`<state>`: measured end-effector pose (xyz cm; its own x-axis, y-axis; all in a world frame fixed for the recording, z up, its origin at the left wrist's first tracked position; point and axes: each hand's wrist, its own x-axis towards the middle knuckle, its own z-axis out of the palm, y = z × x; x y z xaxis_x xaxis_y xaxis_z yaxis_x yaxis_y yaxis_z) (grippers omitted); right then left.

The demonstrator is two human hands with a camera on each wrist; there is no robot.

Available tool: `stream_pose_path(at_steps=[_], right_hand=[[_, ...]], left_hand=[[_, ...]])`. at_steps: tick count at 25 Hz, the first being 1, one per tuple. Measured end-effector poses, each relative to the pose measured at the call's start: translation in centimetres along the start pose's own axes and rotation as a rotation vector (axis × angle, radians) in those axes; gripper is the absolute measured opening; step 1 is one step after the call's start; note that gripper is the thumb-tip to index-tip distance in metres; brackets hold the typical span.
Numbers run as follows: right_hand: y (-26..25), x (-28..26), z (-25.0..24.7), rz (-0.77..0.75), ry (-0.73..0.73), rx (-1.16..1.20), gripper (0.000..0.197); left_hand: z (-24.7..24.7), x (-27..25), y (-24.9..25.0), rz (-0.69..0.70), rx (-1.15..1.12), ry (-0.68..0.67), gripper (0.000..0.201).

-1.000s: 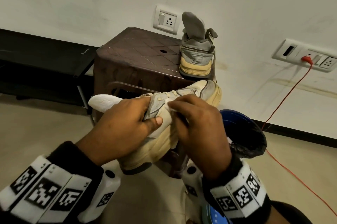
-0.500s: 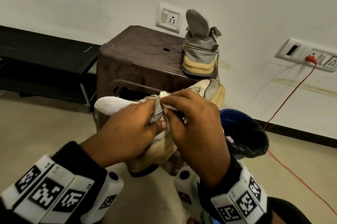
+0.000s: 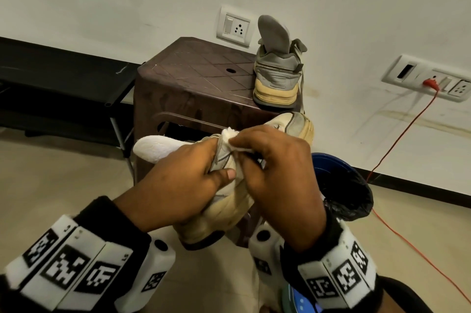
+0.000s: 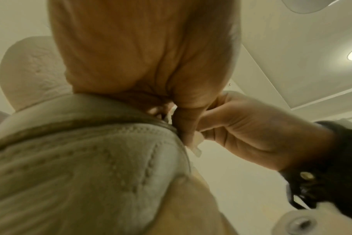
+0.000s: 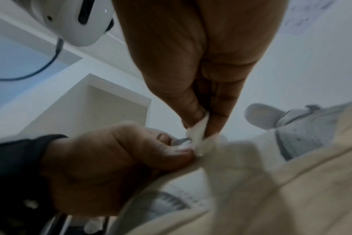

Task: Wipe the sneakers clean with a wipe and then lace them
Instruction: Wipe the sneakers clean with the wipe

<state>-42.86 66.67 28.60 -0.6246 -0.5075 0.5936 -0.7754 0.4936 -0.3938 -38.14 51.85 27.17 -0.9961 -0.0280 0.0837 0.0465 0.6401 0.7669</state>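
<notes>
I hold a cream and grey sneaker (image 3: 224,213) in the air in front of the stool, its white insole (image 3: 158,148) sticking out to the left. My left hand (image 3: 183,185) grips the sneaker's upper by the collar (image 4: 90,143), thumb on its side. My right hand (image 3: 275,175) pinches a small white wipe (image 3: 230,138) against the upper, fingers curled; the wipe (image 5: 199,133) shows between thumb and fingers in the right wrist view. The second sneaker (image 3: 277,75), grey with a yellowed sole, stands heel toward me on the stool. No laces show.
A dark brown plastic stool (image 3: 193,85) stands by the white wall. A blue bin with a black liner (image 3: 344,182) sits right of my hands. A red cable (image 3: 397,139) runs from a wall socket (image 3: 430,80) across the floor. A black bench (image 3: 58,70) is at left.
Both hands and the held sneaker have risen slightly. My right hand has moved the wipe up toward the collar of the sneaker, and more of the wipe shows above the fingers.
</notes>
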Motion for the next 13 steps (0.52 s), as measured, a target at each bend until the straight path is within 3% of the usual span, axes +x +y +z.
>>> stream_pose_path(at_steps=[2,4,9,13], right_hand=[[-1.3,-1.0,0.5,-0.117,-0.010,0.055,0.019],[-0.6,-1.1,0.5,-0.154,0.012,0.012,0.016],[3.1,0.9,-1.0,0.107,0.073,-0.172,0.013],[0.6,-0.7,-1.0,-0.005,-0.045,-0.119,0.016]], left_hand=[[-0.3,0.1,-0.1,0.032,0.043,0.024,0.045],[-0.5,0.2,0.0,0.012,-0.004,0.001,0.030],[-0.7,0.2,0.0,0.029,-0.113,-0.223,0.068],[-0.4,0.4,0.3,0.039,-0.218,-0.156,0.055]])
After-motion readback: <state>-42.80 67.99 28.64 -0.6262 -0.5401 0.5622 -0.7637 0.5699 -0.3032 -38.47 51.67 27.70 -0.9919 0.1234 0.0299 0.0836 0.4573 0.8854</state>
